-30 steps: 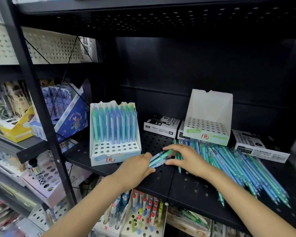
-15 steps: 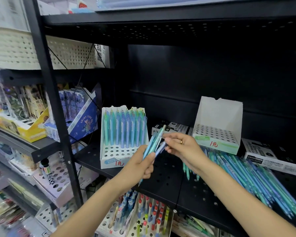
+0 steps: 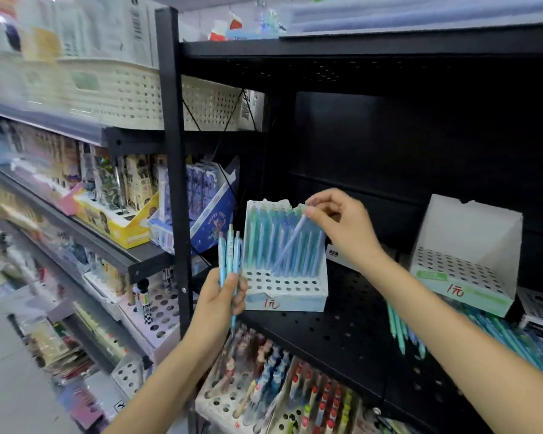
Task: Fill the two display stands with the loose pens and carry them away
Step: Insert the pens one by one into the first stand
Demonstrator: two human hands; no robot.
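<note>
Near the shelf's [image 3: 342, 327] left edge, head view: right hand [image 3: 342, 227] pinches a slanted pen [image 3: 290, 245] over the part-filled stand [image 3: 284, 300]. Straighten it, seat tip in a free hole. Left hand [image 3: 218, 303] grips spare pens [image 3: 230, 255]; empty stand [image 3: 464, 285] sits toward the right, loose pens [image 3: 514, 343] in front.

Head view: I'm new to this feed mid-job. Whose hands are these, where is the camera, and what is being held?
No machine here: a person wears the camera on their head, looking down at their own bare hands. The left hand grips a small bundle of pens upright. The right hand pinches one slanted pen with its fingers, over the partly filled left stand. The right stand is empty. Loose pens lie on the black perforated shelf.
</note>
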